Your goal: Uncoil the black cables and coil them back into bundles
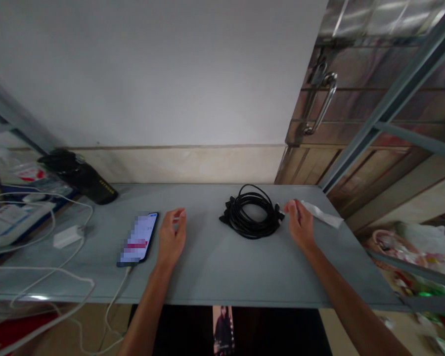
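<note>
A coiled bundle of black cables (250, 217) with several plugs lies on the grey tabletop (222, 274). My right hand (300, 225) is just right of the coil, its fingers loosely curled and nothing visible in them; the fingertips are close to the plug ends, and whether they touch is unclear. Behind it lies a crumpled white strip (326, 216). To the left of the coil my left hand (171, 237) rests empty, thumb and fingers bent with a gap between them. Beside it is a phone (139, 240) with a lit screen and a white cable plugged in.
A black bottle (83, 177) lies at the back left. White cords (65, 267) and a white adapter (67, 237) spread over the left side. A second lit phone (223, 329) is below the front edge. Metal frame bars (389, 101) flank the table; a wall (170, 89) stands behind.
</note>
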`<state>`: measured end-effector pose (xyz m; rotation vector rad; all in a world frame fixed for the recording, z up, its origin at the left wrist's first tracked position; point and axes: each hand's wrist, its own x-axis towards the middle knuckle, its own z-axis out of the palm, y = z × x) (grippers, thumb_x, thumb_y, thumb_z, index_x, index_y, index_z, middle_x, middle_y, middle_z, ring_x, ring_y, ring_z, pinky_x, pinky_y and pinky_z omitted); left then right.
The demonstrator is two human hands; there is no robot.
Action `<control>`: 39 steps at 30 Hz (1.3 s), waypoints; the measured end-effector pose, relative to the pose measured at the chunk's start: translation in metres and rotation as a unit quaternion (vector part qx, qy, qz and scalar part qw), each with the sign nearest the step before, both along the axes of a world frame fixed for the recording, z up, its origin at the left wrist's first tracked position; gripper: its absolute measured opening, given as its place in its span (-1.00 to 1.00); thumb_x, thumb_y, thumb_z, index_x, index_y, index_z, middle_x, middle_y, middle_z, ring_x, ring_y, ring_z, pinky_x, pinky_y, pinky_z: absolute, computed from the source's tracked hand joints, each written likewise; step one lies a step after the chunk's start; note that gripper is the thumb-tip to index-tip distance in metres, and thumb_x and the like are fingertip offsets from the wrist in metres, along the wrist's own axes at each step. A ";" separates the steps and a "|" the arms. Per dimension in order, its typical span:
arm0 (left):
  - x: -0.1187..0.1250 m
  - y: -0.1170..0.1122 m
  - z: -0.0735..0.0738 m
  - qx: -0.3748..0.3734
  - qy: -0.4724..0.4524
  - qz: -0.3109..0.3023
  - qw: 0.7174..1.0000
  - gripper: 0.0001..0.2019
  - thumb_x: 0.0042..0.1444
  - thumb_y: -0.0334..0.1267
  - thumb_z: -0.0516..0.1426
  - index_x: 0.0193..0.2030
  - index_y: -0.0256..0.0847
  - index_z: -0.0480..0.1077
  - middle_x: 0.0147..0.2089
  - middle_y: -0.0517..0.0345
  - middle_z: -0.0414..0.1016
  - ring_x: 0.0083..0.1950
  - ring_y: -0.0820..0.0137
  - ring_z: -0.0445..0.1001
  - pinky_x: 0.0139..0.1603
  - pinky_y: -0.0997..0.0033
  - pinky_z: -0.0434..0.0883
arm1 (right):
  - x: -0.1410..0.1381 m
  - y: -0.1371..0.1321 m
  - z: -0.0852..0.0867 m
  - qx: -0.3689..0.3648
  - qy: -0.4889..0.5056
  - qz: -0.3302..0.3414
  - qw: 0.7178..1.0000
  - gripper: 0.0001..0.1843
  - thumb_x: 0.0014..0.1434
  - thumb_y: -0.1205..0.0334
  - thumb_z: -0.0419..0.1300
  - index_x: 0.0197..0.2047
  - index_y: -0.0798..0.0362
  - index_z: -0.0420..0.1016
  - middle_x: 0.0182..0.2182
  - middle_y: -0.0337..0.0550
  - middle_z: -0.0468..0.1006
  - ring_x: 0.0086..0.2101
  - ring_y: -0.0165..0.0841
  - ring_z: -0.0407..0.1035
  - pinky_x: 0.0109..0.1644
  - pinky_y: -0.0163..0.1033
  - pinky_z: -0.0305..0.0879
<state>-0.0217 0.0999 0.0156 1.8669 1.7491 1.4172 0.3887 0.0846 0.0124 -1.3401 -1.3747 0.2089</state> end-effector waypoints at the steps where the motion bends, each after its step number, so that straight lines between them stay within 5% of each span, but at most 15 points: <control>1: 0.000 0.000 0.000 -0.001 -0.003 -0.002 1.000 -0.58 0.57 0.12 0.06 0.17 -0.16 0.53 0.18 -0.14 0.67 0.16 0.08 0.63 0.24 0.01 0.55 | -0.001 0.000 0.001 -0.001 0.002 -0.001 1.000 -0.39 0.64 -0.26 -0.04 -0.31 -0.05 0.45 -0.41 -0.19 0.52 -0.31 -0.24 0.45 -0.14 -0.14 0.36; 39: -0.003 0.001 -0.004 -0.001 -0.010 -0.010 1.000 -0.56 0.55 0.17 0.07 0.17 -0.14 0.53 0.16 -0.12 0.68 0.14 0.08 0.64 0.24 -0.02 0.56 | 0.001 0.000 0.000 0.011 0.010 -0.020 1.000 -0.33 0.61 -0.32 0.01 -0.41 -0.05 0.41 -0.51 -0.25 0.45 -0.43 -0.29 0.36 -0.26 -0.17 0.27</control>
